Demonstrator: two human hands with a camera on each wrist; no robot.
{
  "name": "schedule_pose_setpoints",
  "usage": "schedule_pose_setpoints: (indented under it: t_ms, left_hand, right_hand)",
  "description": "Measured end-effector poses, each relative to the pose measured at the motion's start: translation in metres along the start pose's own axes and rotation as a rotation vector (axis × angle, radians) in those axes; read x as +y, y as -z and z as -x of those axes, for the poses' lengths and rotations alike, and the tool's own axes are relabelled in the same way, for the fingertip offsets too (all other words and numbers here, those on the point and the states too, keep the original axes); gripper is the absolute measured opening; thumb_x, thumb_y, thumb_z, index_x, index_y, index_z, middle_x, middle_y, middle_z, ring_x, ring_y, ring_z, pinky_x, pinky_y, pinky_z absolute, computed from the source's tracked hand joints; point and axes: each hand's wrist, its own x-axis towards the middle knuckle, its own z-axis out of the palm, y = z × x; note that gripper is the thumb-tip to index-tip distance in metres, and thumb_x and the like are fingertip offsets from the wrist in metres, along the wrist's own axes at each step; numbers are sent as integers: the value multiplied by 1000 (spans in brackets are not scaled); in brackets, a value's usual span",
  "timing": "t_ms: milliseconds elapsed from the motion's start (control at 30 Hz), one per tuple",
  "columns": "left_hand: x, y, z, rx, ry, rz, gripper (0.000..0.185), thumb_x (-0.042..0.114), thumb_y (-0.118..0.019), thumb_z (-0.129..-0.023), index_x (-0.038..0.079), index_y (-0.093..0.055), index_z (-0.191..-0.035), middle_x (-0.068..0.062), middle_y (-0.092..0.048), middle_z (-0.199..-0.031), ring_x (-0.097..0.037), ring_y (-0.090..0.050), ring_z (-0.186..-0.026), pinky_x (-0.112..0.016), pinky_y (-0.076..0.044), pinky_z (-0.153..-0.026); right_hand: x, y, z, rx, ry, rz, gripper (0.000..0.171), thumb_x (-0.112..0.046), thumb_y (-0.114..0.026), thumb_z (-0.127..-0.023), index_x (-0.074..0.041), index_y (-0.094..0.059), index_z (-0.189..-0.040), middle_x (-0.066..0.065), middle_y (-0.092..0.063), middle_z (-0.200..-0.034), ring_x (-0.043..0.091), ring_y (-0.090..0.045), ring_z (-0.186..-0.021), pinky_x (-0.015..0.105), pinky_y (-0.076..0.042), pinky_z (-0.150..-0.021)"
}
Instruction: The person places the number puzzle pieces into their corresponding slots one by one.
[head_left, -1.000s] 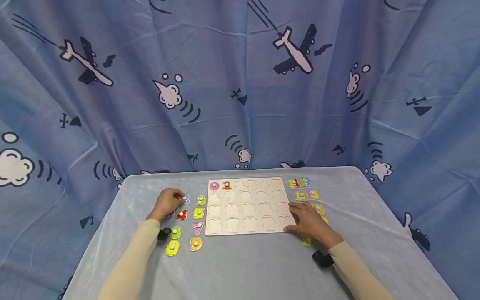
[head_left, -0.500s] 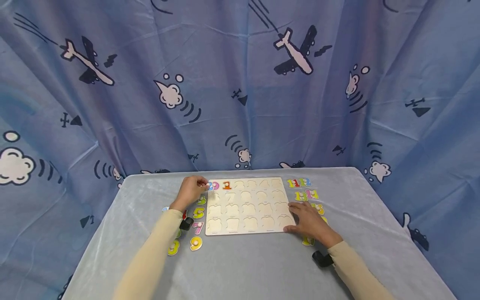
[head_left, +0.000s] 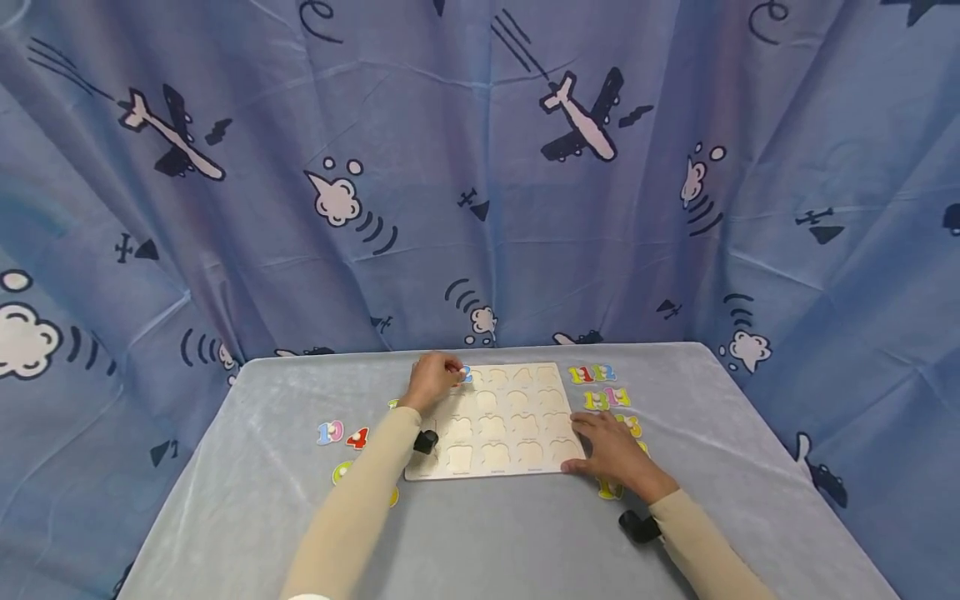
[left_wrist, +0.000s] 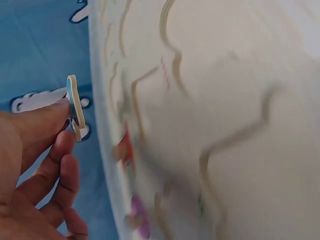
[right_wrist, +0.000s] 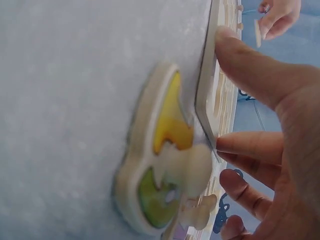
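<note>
From the head view, the left hand (head_left: 433, 382) reaches over the far left corner of the wooden puzzle board (head_left: 517, 421), its fingers pinching a blue number piece (head_left: 467, 374) held just above the board's top row. The right hand (head_left: 609, 448) lies flat on the board's near right corner, fingers spread and fairly straight, pressing on it. The board rests on a grey-covered desk (head_left: 525, 533). Loose number pieces lie on either side: a 10 (head_left: 329, 432) and a red 4 (head_left: 357, 437) to the left, and yellow and green pieces (head_left: 600, 387) to the right.

The left wrist view shows the blue number piece (left_wrist: 76, 107) edge-on, pinched at the fingertips (left_wrist: 50, 117), apart from the board (left_wrist: 210, 120), which is blurred here.

In the right wrist view, the thumb (right_wrist: 255, 72) presses the board's edge (right_wrist: 206, 95), other fingers resting on its face. A yellow-and-green piece (right_wrist: 162, 187), probably a two-digit number, lies on the desk touching that edge.
</note>
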Motion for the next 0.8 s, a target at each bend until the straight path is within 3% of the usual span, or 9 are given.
schedule_pose_setpoints:
  t_ms: [333, 800]
  left_hand:
    - [-3, -24, -12, 5, 39, -77, 7, 20, -77, -84, 13, -77, -87, 0, -72, -79, -21, -63, -86, -42, -32, -85]
    - [-5, -33, -18, 2, 38, -42, 6, 20, -78, -84, 14, -77, -87, 1, -71, -77, -21, -62, -85, -41, -31, -85]
  right_hand:
    - [-4, -1, 1, -6, -12, -3, 83, -55, -82, -69, -3, -62, -131, 12, -56, -140, 38, -46, -128, 58, -37, -104]
    - [-2, 1, 1, -1, -13, -22, 85, -55, -83, -69, -3, -61, -132, 12, -56, -140, 38, -45, -129, 59, -36, -104]
